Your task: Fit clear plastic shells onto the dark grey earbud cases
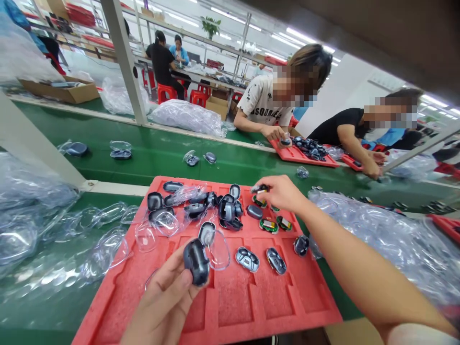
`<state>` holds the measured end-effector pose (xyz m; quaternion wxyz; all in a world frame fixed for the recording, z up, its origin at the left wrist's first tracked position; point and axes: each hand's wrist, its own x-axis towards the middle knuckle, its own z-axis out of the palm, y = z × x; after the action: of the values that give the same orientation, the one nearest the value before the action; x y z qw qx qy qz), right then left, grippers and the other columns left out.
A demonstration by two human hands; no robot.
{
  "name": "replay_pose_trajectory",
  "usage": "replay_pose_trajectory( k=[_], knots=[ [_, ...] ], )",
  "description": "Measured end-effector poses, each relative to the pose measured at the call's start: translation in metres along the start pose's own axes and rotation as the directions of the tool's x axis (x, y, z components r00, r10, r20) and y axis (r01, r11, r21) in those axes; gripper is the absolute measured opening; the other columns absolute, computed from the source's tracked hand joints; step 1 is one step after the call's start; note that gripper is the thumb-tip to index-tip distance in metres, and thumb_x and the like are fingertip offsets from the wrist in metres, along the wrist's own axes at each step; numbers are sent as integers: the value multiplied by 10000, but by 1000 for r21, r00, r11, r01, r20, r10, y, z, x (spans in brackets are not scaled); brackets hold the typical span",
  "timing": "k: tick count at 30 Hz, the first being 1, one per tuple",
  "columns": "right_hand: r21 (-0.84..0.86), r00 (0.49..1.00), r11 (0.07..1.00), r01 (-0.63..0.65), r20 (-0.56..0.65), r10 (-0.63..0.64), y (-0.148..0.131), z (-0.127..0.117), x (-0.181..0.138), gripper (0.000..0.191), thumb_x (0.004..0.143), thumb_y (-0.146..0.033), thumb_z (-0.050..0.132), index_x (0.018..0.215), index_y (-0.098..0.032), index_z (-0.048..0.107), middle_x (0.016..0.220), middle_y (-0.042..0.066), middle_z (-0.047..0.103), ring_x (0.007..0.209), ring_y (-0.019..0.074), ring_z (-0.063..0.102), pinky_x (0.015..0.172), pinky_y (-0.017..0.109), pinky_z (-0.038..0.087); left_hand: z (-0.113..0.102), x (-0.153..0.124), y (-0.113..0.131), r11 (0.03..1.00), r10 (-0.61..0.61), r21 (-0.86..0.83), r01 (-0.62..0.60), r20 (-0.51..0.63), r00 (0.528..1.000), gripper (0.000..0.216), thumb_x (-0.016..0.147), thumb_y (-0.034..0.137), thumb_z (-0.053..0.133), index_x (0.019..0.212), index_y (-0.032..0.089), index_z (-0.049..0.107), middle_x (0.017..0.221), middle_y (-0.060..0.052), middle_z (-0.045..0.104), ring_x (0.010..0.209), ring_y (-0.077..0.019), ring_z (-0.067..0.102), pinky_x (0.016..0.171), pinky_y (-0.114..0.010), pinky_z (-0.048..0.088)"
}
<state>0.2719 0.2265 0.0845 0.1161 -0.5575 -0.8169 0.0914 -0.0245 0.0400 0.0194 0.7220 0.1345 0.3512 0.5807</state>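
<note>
My left hand (163, 299) is low over the near part of a red foam tray (233, 306), fingers closed on a dark oval case shell (196, 261). My right hand (282, 191) reaches across to the tray's far right corner and pinches a small dark part (259, 189). Between the hands lies a heap of dark case shells (215, 206) and clear plastic covers (163, 223). Green circuit inserts (269, 225) and open grey case halves (247, 258) lie on the tray's right half.
The tray rests on a green bench; clear plastic wrappers (53, 230) pile at the left and more plastic (377, 230) at the right. Loose parts ride a green conveyor (154, 151) beyond. Two people across it work over another red tray (302, 155).
</note>
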Motion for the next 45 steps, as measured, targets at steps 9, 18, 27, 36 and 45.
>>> replay_pose_trajectory(
  k=[9, 18, 27, 36, 45],
  knots=[
    [-114, 891, 884, 453, 87, -445, -107, 89, -110, 343, 968, -86, 592, 1255, -219, 725, 1135, 119, 756, 957, 264, 679, 821, 413, 593, -4, -5, -3, 987, 151, -76, -142, 139, 979, 281, 902, 229, 782, 1181, 249, 765, 1188, -47, 746, 1045, -154, 703, 952, -242, 595],
    [172, 897, 896, 409, 104, -429, -108, 86, -124, 292, 1020, -179, 598, 1274, -186, 741, 1233, 113, 781, 1129, 271, 715, 998, 452, 604, -18, -18, -9, 978, 209, -46, -205, 98, 973, 326, 881, 215, 803, 1197, 266, 740, 1190, -33, 721, 1105, -171, 682, 1018, -292, 573],
    [356, 952, 906, 230, 109, -284, -105, 83, -126, 362, 883, -18, 699, 1122, -266, 810, 1043, 41, 779, 952, 196, 739, 901, 340, 602, -24, -23, -8, 965, 258, 34, -260, 57, 965, 379, 855, 238, 830, 1220, 269, 735, 1161, -36, 719, 1091, -177, 678, 1006, -305, 572],
    [316, 978, 929, 194, 11, -208, -101, 62, -135, 335, 865, 17, 652, 1028, -242, 788, 973, 20, 816, 864, 189, 747, 804, 331, 605, -19, -17, -21, 942, 311, 130, -309, 6, 950, 461, 822, 235, 861, 1254, 296, 714, 1207, -38, 716, 1132, -184, 661, 1027, -321, 548],
    [133, 937, 928, 349, -17, -350, -122, 90, -135, 290, 943, -117, 680, 1210, -211, 745, 1130, 89, 802, 1009, 245, 728, 906, 380, 585, -14, -18, -26, 936, 320, 153, -317, 7, 947, 470, 816, 236, 868, 1256, 314, 720, 1249, -36, 721, 1200, -203, 654, 1058, -331, 538]
  ],
)
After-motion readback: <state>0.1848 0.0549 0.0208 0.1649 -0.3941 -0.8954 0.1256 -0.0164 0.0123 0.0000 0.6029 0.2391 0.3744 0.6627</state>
